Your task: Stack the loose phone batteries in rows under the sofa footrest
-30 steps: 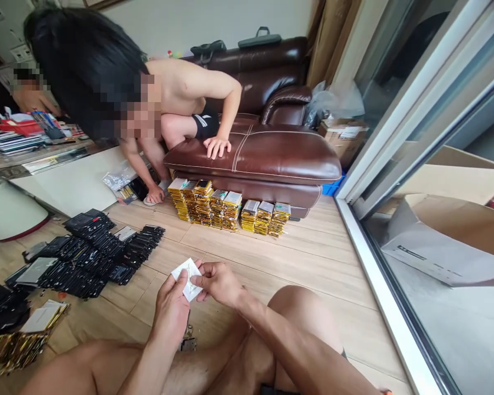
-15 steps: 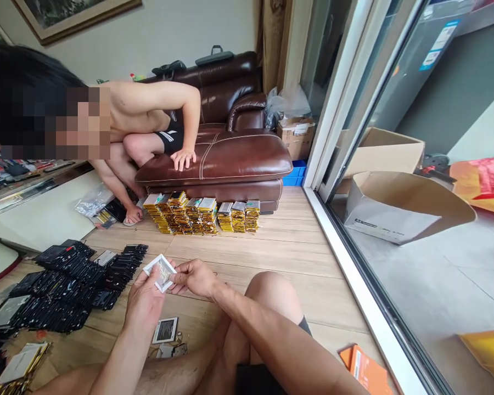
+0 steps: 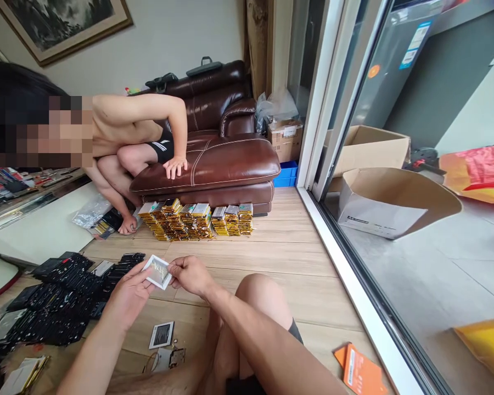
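Note:
Between my hands is a small white-rimmed frame with a greyish, shiny inner face. My left hand grips its left edge with the thumb along the rim. The fingers of my right hand pinch its right edge. On the floor below lie a white-edged flat piece with a dark, lined face and a few small loose parts. To the left of my hands are stacks of thin black packs, with pale and gold ones nearer to me.
Stacks of gold-edged flat packs line the base of a brown leather sofa. Another person crouches at the left, one hand on the sofa. Orange cards lie by the sliding door track. Open cardboard boxes stand beyond it.
The view has shifted slightly. My left hand has moved to the frame's left edge, its thumb off the middle, so more of the inner face shows. My right hand still pinches the right edge.

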### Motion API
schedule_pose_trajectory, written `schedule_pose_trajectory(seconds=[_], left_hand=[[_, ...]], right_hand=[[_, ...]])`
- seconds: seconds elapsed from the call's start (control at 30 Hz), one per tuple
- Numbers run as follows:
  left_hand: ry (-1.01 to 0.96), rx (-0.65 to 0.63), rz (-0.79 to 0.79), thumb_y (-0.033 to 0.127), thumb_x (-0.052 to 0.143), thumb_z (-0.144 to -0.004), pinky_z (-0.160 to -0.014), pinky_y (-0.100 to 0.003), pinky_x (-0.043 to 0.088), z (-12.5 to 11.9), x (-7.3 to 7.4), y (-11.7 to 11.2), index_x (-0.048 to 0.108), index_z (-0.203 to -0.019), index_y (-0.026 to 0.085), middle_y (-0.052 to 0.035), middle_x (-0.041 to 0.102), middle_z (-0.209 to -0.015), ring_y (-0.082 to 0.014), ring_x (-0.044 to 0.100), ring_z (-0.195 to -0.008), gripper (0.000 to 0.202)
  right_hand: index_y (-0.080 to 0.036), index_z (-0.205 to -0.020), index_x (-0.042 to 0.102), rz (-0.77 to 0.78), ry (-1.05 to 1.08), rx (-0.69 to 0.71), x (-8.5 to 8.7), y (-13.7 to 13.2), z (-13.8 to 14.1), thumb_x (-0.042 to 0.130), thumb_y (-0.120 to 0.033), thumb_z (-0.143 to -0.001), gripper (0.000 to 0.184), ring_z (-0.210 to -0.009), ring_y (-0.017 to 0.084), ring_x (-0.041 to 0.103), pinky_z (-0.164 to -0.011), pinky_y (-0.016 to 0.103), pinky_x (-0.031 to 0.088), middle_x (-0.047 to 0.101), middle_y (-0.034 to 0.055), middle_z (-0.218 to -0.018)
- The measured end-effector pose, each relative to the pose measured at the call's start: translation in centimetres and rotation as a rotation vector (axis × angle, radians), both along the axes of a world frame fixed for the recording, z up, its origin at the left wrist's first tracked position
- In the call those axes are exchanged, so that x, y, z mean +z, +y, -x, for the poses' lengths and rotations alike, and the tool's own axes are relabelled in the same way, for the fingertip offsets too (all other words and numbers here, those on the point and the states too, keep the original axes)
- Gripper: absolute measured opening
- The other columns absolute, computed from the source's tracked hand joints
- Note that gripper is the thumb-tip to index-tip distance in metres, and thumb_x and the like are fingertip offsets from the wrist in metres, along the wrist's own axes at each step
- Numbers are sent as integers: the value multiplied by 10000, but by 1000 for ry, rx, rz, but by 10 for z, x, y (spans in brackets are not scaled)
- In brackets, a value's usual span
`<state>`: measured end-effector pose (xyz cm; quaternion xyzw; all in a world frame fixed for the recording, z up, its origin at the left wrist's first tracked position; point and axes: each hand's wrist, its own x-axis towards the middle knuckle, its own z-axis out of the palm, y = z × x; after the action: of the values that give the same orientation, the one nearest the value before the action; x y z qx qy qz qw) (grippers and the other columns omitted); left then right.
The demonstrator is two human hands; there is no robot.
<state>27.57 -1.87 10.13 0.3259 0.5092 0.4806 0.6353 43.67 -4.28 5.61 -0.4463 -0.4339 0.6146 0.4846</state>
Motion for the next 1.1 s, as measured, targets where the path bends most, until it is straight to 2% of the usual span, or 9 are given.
schedule_pose_trajectory(seconds=[0.17, 0.4, 0.53, 0.67, 0.77, 0.83, 0.93, 1.03, 1.1], left_hand=[[-1, -167, -47, 11, 766, -742, -751, -285, 643, -17, -10, 20, 758, -1055, 126, -125, 806, -974, -223, 787, -839, 333], [-18, -227, 10, 91, 872, -726, -732, -281, 633, -62, -55, 74, 724, -996, 119, -125, 802, -945, -196, 770, -788, 309], [-143, -266, -13, 167, 913, -720, -746, -271, 619, -105, -81, 104, 707, -937, 154, -85, 801, -925, -176, 759, -789, 299], [-135, -278, -3, 322, 911, -751, -780, -322, 622, -142, -105, 123, 692, -945, 156, -103, 801, -924, -206, 766, -809, 337], [46, -344, -48, 486, 833, -807, -758, -362, 620, -148, -116, 139, 701, -1007, 139, -137, 795, -927, -236, 769, -781, 422], [247, -384, -103, 453, 811, -807, -708, -330, 600, -143, -118, 151, 706, -989, 144, -119, 790, -910, -211, 750, -715, 374], [597, -410, -263, 319, 732, -830, -649, -297, 557, -138, -114, 170, 706, -906, 179, -61, 769, -845, -177, 701, -633, 161], [945, -501, -638, 252, 618, -892, -750, -335, 562, -150, -105, 186, 726, -892, 215, -41, 757, -856, -209, 711, -744, 114], [1070, -619, -950, 194, 574, -914, -888, -359, 555, -170, -97, 195, 736, -966, 228, -51, 760, -989, -228, 718, -923, 173]], right_hand=[[-182, -746, 721, 60, 115, -5, -6, 5, -24, 727, -294, -911, 200, -589, 115, 619, -678, 254, 537, 681, -14, -667], [-162, -798, 742, 187, 228, -98, -42, 35, -68, 782, -336, -877, 196, -575, 94, 640, -632, 221, 557, 750, 23, -744], [-147, -843, 758, 208, 254, -193, -45, 57, -109, 842, -328, -830, 201, -587, 107, 669, -614, 222, 581, 773, 59, -770], [-128, -784, 734, 335, 93, -285, -45, 80, -141, 725, -193, -924, 155, -548, 102, 655, -569, 215, 577, 749, 65, -722], [-141, -786, 709, 385, 20, -364, -53, 89, -150, 660, -198, -981, 210, -533, 75, 621, -564, 190, 565, 734, 44, -734], [-143, -784, 698, 421, -3, -382, -62, 88, -153, 661, -162, -965, 186, -520, 70, 604, -557, 184, 557, 726, 33, -719], [-123, -749, 705, 498, -53, -371, -74, 82, -163, 667, -69, -902, 167, -507, 91, 607, -534, 197, 543, 707, 38, -645], [-123, -716, 697, 547, -91, -404, -81, 76, -182, 645, -35, -893, 205, -516, 92, 611, -531, 190, 525, 696, 33, -621], [-135, -718, 692, 561, -96, -432, -83, 73, -192, 641, -43, -903, 213, -540, 95, 626, -544, 191, 530, 709, 31, -648]])
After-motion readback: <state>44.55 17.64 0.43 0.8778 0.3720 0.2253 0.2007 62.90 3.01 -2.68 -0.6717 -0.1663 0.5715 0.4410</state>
